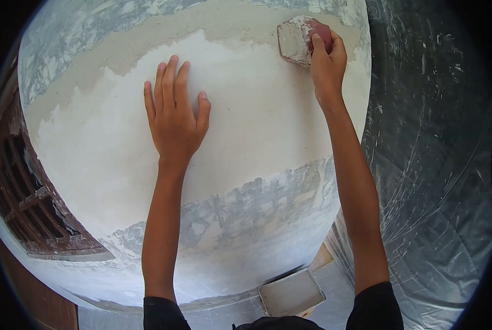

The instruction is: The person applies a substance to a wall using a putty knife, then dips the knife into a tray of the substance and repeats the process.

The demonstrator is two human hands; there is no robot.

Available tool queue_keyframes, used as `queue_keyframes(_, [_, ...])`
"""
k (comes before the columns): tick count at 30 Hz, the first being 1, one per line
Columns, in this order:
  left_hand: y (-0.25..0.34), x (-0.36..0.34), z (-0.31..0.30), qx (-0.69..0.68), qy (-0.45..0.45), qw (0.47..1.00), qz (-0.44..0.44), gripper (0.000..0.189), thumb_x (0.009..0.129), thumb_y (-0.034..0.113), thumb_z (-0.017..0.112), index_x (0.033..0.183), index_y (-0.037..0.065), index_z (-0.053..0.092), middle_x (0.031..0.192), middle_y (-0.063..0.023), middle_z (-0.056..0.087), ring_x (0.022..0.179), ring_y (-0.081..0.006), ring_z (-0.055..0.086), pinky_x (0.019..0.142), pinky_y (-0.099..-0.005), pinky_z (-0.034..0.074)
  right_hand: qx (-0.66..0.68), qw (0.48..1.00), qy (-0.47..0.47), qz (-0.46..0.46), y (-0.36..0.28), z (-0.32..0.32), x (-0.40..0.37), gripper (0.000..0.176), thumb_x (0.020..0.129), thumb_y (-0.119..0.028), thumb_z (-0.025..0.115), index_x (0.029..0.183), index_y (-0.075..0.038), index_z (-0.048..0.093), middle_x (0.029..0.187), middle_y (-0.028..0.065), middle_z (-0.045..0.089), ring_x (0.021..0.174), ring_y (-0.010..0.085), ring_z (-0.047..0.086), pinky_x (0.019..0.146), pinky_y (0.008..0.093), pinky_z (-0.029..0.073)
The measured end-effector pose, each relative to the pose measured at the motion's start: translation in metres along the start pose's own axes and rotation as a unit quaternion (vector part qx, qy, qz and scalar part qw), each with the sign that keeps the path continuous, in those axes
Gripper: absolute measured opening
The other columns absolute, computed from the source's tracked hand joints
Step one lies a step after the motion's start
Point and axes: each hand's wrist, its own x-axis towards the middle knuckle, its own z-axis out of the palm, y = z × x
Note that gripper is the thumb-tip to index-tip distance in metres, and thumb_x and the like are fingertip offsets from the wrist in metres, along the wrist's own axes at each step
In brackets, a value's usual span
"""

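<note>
My left hand [175, 118] rests against a wall [251, 115] with its fingers spread, holding nothing. Higher up and to the right, my right hand [329, 69] grips a putty spreader [294, 43]. The spreader is reddish at the gripped end, and its broad face is coated with pale putty. It is at the wall's upper right part; whether its edge touches the surface is hard to tell. A smooth white coat covers the middle of the wall. Above it runs a beige, damp-looking band [147, 36], and patchy grey areas lie above and below.
At lower left, a brown window grille [34, 192] is set beside the wall. Dark plastic sheeting [438, 137], splashed with white, hangs on the right. Below the wall stands a rectangular tray [293, 292] on a grey covered floor.
</note>
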Motion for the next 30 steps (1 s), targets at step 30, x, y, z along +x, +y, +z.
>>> queue_keyframes(30, [0.001,0.0,-0.001,-0.002,-0.007,1.0,-0.007,0.055,0.093,0.022,0.06,0.147,0.014,0.05,0.157,-0.0061,0.046,0.149,-0.0255,0.037,0.125,-0.0499,0.021,-0.023,0.992,-0.039,-0.115,0.011,-0.01,0.003,0.04,0.101,-0.021,0.059,0.134,0.002,0.055,0.122,0.0173,0.067,0.112,0.0234,0.065,0.1,0.0359,0.05])
